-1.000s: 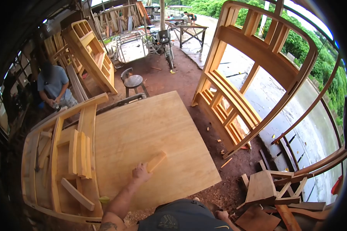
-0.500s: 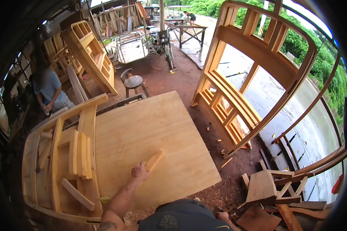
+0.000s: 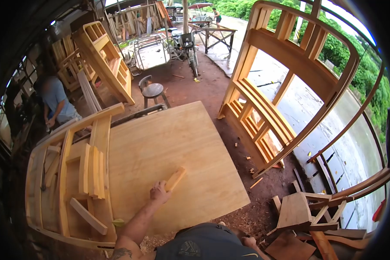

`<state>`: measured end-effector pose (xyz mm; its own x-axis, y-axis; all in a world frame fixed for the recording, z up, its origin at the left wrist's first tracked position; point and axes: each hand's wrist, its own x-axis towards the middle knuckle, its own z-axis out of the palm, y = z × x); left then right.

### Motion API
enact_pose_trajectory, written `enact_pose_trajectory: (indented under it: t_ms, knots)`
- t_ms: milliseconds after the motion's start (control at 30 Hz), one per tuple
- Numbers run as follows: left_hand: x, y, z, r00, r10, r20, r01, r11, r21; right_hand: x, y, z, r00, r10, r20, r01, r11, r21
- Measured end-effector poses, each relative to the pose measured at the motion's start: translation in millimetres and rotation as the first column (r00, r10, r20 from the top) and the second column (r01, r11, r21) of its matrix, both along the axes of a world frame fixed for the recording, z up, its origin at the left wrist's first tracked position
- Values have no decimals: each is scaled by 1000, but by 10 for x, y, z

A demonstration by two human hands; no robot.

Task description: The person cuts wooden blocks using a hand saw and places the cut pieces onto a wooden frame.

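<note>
My left hand [image 3: 160, 193] is closed round the near end of a short wooden block [image 3: 176, 178]. The block lies on a broad plywood panel [image 3: 160, 138], pointing away from me and slightly right. Low at my right side is my right hand [image 3: 249, 242], its fingers seeming curled; whether anything is in it is hidden. Left of the panel, and joined to it, is a wooden frame [image 3: 65, 186] with several loose wood pieces [image 3: 94, 173] lying in it.
A tall wooden frame [image 3: 286, 56] stands right of the panel. Scrap wood [image 3: 294, 212] is piled at the lower right. A stool [image 3: 151, 90] stands beyond the panel; a person [image 3: 58, 102] is at the left. Farther back are a motorcycle [image 3: 187, 43] and another wooden frame [image 3: 108, 60].
The view has shifted slightly. My left hand keeps its hold on the block, at nearly the same spot on the panel. A distant person at the back stands more upright.
</note>
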<state>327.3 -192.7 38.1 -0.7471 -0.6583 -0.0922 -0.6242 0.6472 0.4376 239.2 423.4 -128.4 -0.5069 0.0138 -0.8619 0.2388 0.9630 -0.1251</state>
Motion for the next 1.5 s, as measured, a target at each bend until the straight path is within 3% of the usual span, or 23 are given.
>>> enact_pose_trajectory:
  t_ms: [67,200,267,467,733,833,1000,1167,1333,1400,1467,1500]
  knots:
    - [1,5,-10,1000,3,-7,-3,1000,-4,-9,-65,129,998,-51,-43,50,998,-36]
    - [3,15,-35,1000,5,-9,-5,1000,-24,-42,354,-809,984,47,-170,-61,995,-82]
    - [2,22,-29,1000,6,-11,-7,1000,-26,-53,370,-868,983,88,-161,-97,994,-52]
    - [-5,52,26,1000,16,-7,-16,1000,-6,-87,222,-561,991,83,-101,-89,995,-55]
    - [-16,93,105,1000,31,-4,-31,999,-11,-100,277,-718,978,147,-149,-153,988,-29]
    - [-12,88,58,999,33,-11,-33,999,-22,-93,177,-573,949,312,-50,-308,948,77]
    - [2,79,2,999,36,-26,-37,999,-29,-64,206,-553,989,43,-141,-55,995,-81]
    - [-4,102,65,999,36,-38,-37,999,-29,-45,25,-214,972,234,-30,-231,970,76]
    - [-9,104,6,998,52,-44,-53,998,-37,-37,127,-405,974,226,-1,-225,972,72]
    - [-10,103,0,998,55,-41,-57,997,-52,-23,228,-536,993,86,-76,-90,995,-48]
    - [-18,96,-10,998,60,-33,-62,996,-71,-17,268,-602,992,106,-75,-109,993,-45]
    - [-18,96,-1,998,57,-34,-58,997,-57,-19,228,-565,980,196,-37,-196,980,18]
